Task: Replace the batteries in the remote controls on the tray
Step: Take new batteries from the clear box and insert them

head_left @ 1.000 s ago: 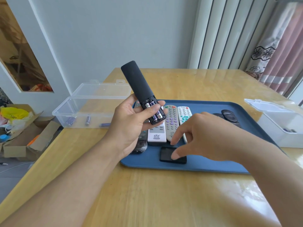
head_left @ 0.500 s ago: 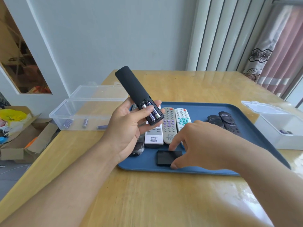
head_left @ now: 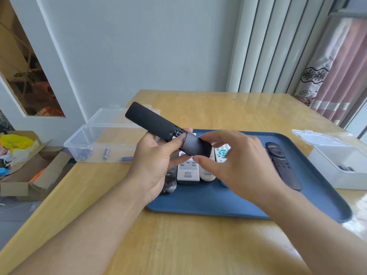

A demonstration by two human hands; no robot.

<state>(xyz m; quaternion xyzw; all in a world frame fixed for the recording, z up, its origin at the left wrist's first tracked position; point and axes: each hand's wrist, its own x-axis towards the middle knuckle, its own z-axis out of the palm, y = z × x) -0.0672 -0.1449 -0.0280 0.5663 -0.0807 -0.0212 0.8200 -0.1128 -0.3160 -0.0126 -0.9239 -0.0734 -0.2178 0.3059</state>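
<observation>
Cover (head_left: 195, 146) now on one remote (head_left: 151, 122)

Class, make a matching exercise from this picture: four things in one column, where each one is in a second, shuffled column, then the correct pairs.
Things
1. black remote
2. battery cover
3. white remote
4. loose batteries

Places
A. in the clear box
B. lying on the blue tray
C. gripped by the left hand
D. pinched by the right hand

Pairs: 1-C, 2-D, 3-B, 4-A
</observation>
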